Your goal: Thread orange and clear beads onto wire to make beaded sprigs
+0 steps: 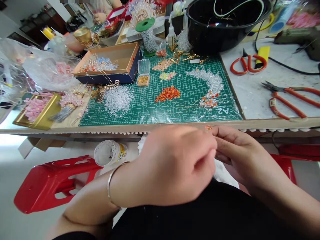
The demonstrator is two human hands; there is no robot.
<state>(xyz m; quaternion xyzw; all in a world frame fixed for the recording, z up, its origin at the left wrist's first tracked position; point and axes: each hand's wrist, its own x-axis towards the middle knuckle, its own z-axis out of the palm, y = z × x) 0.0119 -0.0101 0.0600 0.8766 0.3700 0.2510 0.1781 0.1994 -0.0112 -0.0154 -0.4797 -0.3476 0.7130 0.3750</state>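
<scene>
The left forearm [85, 201] is slanting up from the lower left, and the blurred left hand [172, 163] is showing its back, its fingers folded inward. The right forearm [287, 193] is slanting in from the lower right, with the right hand [240, 150] pinching its thumb and forefinger together. Both hands are hovering close together before the torso [190, 215].

Beyond the left hand [172, 166] and right hand [240, 148], a bead heap [168, 94] lies on the cutting mat [191, 100]; pliers [282, 89] lie ahead right. Ahead left, a box [125, 77] stands behind a crystal pile [118, 100]; below left, a tub [113, 155], perhaps floor-standing.
</scene>
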